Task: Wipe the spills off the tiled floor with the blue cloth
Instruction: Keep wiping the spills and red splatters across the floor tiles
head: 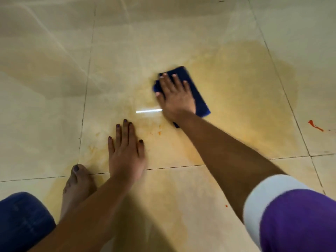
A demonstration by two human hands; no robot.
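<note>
A folded blue cloth [197, 95] lies flat on the beige tiled floor [54, 88], near the middle of the view. My right hand [175, 96] presses down on it with fingers spread, covering most of its left half. A broad yellowish-orange smear [245, 99] spreads over the tile around and to the right of the cloth. Small orange specks [159, 132] lie between my hands. My left hand [126, 153] rests flat on the floor, fingers apart, nearer to me and to the left of the cloth, holding nothing.
A red-orange splash [315, 125] sits on the tile at the far right. A tiny red dot [226, 206] lies near my right sleeve. My bare foot [76, 186] and blue-jeaned knee [20, 219] are at the lower left. Dark grout lines cross the floor.
</note>
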